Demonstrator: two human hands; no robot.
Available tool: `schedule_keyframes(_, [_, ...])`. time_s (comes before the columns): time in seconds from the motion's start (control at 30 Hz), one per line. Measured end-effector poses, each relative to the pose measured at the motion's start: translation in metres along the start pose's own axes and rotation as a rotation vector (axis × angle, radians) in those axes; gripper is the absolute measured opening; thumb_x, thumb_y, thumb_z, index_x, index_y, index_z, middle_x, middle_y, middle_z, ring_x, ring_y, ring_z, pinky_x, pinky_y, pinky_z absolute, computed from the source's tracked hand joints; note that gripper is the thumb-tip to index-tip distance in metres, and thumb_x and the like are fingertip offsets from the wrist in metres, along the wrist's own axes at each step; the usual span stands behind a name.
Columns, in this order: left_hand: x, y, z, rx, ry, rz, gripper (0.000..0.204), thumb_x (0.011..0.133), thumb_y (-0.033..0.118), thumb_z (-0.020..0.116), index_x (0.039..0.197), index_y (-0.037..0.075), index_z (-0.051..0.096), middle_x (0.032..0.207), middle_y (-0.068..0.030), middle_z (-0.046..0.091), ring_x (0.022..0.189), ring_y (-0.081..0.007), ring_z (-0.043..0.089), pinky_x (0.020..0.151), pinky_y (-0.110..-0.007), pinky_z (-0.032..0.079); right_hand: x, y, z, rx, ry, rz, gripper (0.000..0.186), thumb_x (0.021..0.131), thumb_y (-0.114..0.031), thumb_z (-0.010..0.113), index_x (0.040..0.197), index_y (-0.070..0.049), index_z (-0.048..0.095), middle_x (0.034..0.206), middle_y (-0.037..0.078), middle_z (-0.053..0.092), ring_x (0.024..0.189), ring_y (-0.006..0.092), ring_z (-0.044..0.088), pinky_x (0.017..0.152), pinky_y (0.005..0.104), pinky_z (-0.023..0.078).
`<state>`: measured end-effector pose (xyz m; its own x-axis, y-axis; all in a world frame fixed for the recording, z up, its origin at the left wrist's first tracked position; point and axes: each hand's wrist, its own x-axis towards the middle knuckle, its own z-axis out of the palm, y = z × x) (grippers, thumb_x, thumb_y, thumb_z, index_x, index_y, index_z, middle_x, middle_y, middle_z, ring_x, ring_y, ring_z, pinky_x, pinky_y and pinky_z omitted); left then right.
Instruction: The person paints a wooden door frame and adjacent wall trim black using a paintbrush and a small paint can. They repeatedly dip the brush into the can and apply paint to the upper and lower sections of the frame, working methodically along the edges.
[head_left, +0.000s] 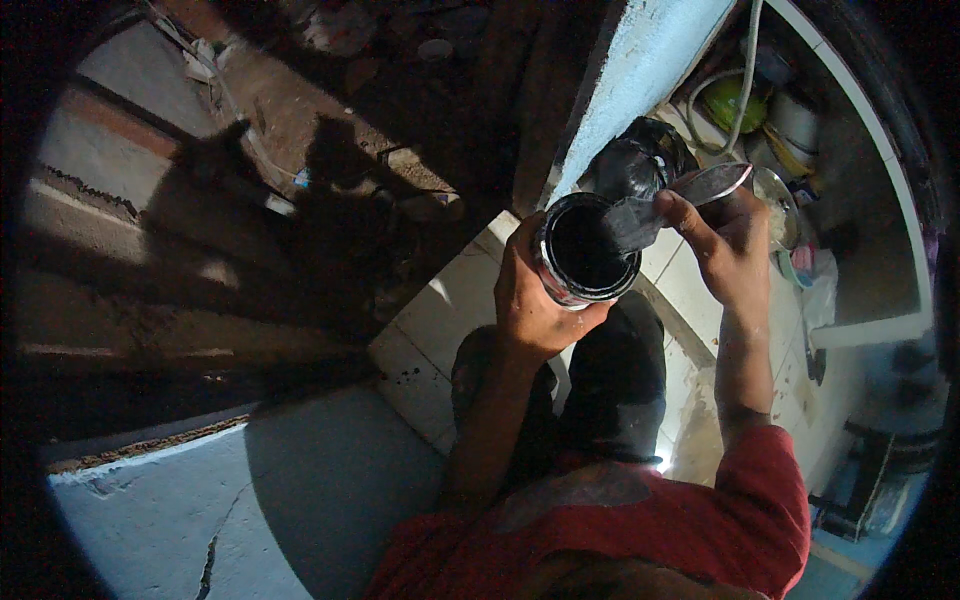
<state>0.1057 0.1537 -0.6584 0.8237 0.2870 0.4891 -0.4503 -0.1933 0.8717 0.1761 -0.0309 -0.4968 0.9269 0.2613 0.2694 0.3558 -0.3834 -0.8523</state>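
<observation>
My left hand [530, 310] is wrapped round a round metal can [577, 299], its mouth turned up toward me. The inside of the can looks dark, and I cannot make out how full it is. In my right hand [730, 245] is a paintbrush [632, 226], pinched near the base of its bristles. Its wide, dark bristles reach over the can's right rim, with the tip at the opening. The brush's handle [712, 184] sticks out up and to the right, past my fingers.
A black plastic bag [640, 160] lies just beyond the can, by a light blue wall edge [640, 80]. Pale tiles [420, 365] lie below. A metal bowl [779, 205], a green object [735, 102] and a cable [748, 75] are at right. Shadowed clutter fills the upper left.
</observation>
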Motion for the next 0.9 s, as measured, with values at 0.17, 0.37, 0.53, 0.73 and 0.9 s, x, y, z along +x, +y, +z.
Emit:
schedule_keyframes(0.17, [-0.004, 0.002, -0.001, 0.100, -0.014, -0.053, 0.114, 0.061, 0.025, 0.103, 0.155, 0.004, 0.042, 0.144, -0.0233, 0.057, 0.135, -0.0431, 0.060, 0.115, -0.053, 0.049, 0.001, 0.017, -0.004, -0.057, 0.082, 0.037, 0.028, 0.097, -0.022, 0.087, 0.103, 0.004, 0.078, 0.092, 0.009, 0.079, 0.083, 0.0136, 0.071, 0.074, 0.0304, 0.054])
schedule_keyframes(0.37, [-0.005, 0.001, -0.001, 0.111, 0.008, -0.064, 0.113, 0.061, 0.026, 0.102, 0.155, 0.005, 0.042, 0.144, -0.0223, 0.057, 0.134, -0.0439, 0.060, 0.114, -0.053, 0.049, -0.008, -0.003, -0.008, -0.157, 0.222, -0.084, 0.029, 0.096, -0.022, 0.087, 0.104, 0.004, 0.078, 0.093, 0.009, 0.079, 0.084, 0.0142, 0.072, 0.077, 0.0304, 0.056])
schedule_keyframes(0.53, [-0.004, 0.003, -0.005, 0.152, -0.008, -0.104, 0.115, 0.060, 0.026, 0.102, 0.155, 0.005, 0.041, 0.143, -0.0233, 0.057, 0.133, -0.0450, 0.060, 0.113, -0.054, 0.049, -0.031, -0.017, 0.020, -0.188, 0.090, -0.256, 0.018, 0.094, -0.013, 0.086, 0.103, 0.000, 0.078, 0.097, 0.008, 0.079, 0.083, 0.0142, 0.071, 0.075, 0.0296, 0.056])
schedule_keyframes(0.73, [-0.004, 0.004, -0.006, 0.169, -0.007, -0.088, 0.114, 0.060, 0.025, 0.101, 0.154, 0.004, 0.040, 0.143, -0.0261, 0.057, 0.134, -0.0468, 0.059, 0.114, -0.055, 0.048, -0.034, -0.015, 0.037, -0.005, -0.049, -0.045, 0.014, 0.094, -0.009, 0.083, 0.102, 0.002, 0.079, 0.096, 0.010, 0.080, 0.083, 0.0159, 0.072, 0.077, 0.0317, 0.057])
schedule_keyframes(0.9, [-0.009, 0.008, -0.010, 0.180, 0.035, -0.130, 0.114, 0.060, 0.025, 0.100, 0.154, 0.001, 0.040, 0.144, -0.0274, 0.056, 0.135, -0.0478, 0.058, 0.115, -0.055, 0.047, -0.017, 0.003, 0.030, 0.328, 0.090, -0.086, 0.022, 0.096, -0.012, 0.082, 0.111, 0.002, 0.076, 0.092, 0.006, 0.077, 0.073, 0.0105, 0.065, 0.065, 0.0262, 0.049])
